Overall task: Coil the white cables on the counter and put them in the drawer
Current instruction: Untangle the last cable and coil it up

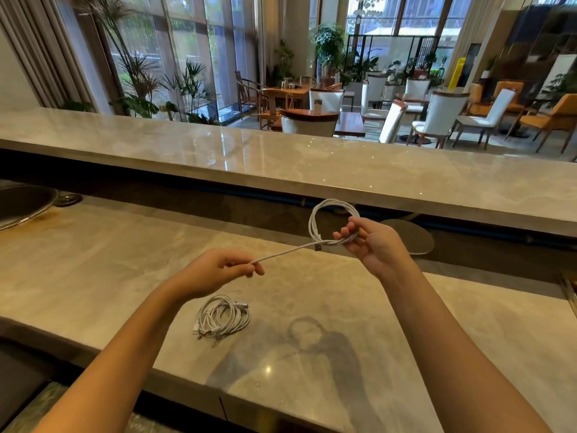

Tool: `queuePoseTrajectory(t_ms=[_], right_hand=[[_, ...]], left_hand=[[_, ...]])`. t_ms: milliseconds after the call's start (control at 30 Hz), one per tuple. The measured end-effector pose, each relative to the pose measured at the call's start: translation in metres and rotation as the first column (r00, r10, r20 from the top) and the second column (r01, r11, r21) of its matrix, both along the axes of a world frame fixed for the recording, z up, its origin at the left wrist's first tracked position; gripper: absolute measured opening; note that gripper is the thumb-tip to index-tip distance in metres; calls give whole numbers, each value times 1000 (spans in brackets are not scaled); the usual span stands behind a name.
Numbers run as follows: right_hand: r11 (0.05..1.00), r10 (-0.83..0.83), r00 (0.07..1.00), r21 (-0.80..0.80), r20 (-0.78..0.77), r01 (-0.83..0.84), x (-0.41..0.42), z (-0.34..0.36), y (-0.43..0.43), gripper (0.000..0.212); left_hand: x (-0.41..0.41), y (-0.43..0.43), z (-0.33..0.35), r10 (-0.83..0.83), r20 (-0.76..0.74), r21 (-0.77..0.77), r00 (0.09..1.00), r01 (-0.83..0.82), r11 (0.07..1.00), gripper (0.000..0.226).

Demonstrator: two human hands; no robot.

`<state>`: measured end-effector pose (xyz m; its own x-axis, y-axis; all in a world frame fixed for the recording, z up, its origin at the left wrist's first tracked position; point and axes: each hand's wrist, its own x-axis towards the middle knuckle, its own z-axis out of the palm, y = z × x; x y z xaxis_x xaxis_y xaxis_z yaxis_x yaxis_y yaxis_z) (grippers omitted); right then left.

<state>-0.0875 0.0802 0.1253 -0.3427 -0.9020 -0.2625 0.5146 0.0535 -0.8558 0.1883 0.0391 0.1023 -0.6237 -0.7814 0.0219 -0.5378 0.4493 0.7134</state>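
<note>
A long raised ledge [281, 157] of polished stone runs across the view, and below it sits the lower bench [359, 323], the working surface, with the rim of a sink [22, 210] at its far left and a round flat disc [409, 235] lying toward the back on the right. Both hands are lifted above the bench, so the cable hangs free and can be wound without dragging on the stone. The right hand [374, 245] has its fingers curled round the gathered turns of a white cable [331, 200], and the loop stands up above the knuckles; it looks to serve as the fixed former for the coil. The left hand [215, 270] pinches the loose tail between thumb and fingertips and draws it out straight toward the loop, presumably to keep it taut for tidy turns. Only a short run seems left to wind in, so this coil is probably nearly finished. Below the left wrist, a bundle of coiled cables [223, 317] lies flat on the bench, likely parked there until all can go away together. One plug [318, 246] of the held cable juts out beside the right fingers. A dark opening shows at the lower left edge of the bench, but I cannot tell whether it is the drawer.
</note>
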Motion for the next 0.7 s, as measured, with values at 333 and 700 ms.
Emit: queuePoseTrajectory(t_ms=[333,700], right_hand=[[995,78,889,-24,-452,-100,6,-6,10,13],[969,201,803,-5,-561,-246,7,-3,21,14]], left_hand=[[-20,-31,19,468,-193,11,862,-476,880,19],[-74,-16,36,439,-367,772,820,5,635,59]])
